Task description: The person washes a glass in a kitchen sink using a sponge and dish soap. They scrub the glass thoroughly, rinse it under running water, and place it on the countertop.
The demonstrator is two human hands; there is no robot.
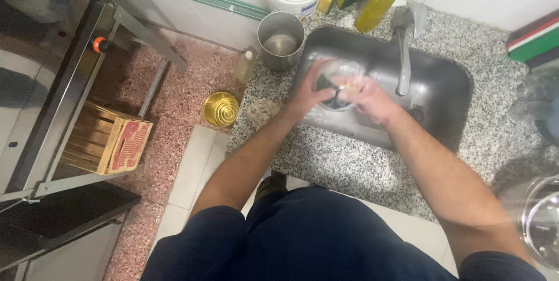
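Over the steel sink (442, 92), the left hand (307, 92) was curled around the side of a clear glass (339, 74), gripping it. The right hand (368, 98) was closed against the glass's other side; what its fingers pinched could not be told. The tap (403, 63) stood just beside. A metal cup (280, 39) sat on the granite counter (349, 164).

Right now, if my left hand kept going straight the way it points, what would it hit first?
The clear glass that both hands hold over the sink; the left hand already touches it. Past it, probably the faucet, though depth is unclear.
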